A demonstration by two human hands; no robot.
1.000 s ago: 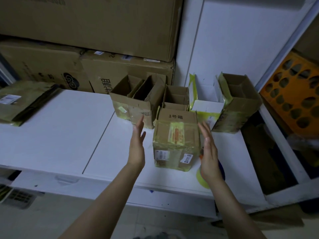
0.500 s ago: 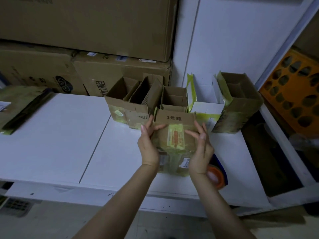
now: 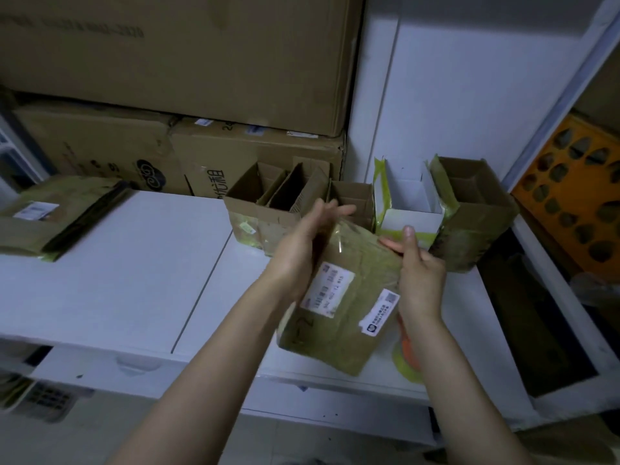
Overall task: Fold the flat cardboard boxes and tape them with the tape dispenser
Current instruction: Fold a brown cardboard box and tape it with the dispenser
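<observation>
A small taped cardboard box (image 3: pixel 339 307) with white labels is lifted off the white table (image 3: pixel 141 263) and tilted toward me. My left hand (image 3: pixel 302 243) holds its left side, fingers reaching over the top edge. My right hand (image 3: pixel 419 276) grips its right side, thumb up. An orange and yellow tape roll (image 3: pixel 407 359) lies on the table under my right wrist, partly hidden. Several open folded boxes (image 3: pixel 278 199) stand in a row behind, with a white one (image 3: pixel 409 209) and a brown one (image 3: pixel 476 213) to the right.
Flat taped cardboard pieces (image 3: pixel 50 216) lie at the table's left end. Large cartons (image 3: pixel 174 62) are stacked against the wall behind. An orange perforated crate (image 3: pixel 577 196) stands at the right past the table's edge.
Both hands closed in on the standing box, took it by its sides, lifted it off the table and tipped it toward me. The view also shifted slightly.
</observation>
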